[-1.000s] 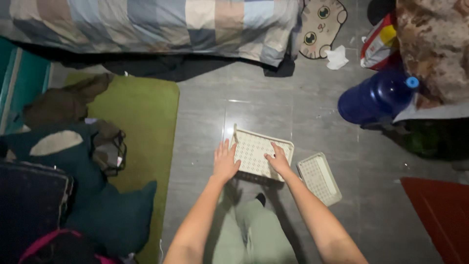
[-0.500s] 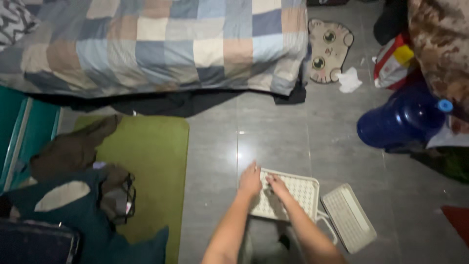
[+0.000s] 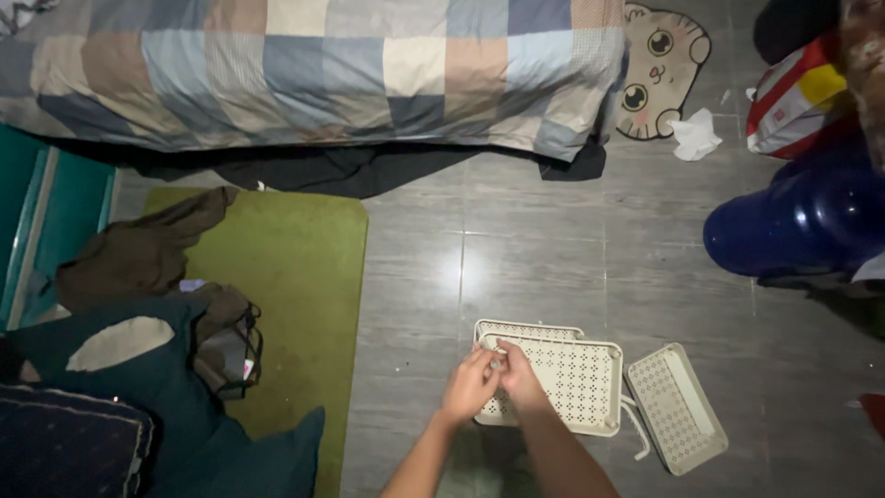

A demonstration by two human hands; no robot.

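Both forearms reach forward from the bottom edge, and the left hand [image 3: 468, 387] and right hand [image 3: 518, 376] meet with fingers bent over the near left corner of a cream perforated plastic tray [image 3: 572, 383] on the grey tiled floor [image 3: 544, 249]. This tray lies over another similar one [image 3: 525, 329]. Both hands pinch something small between the fingertips; what it is I cannot tell. A third perforated tray [image 3: 678, 406] lies just beside, empty.
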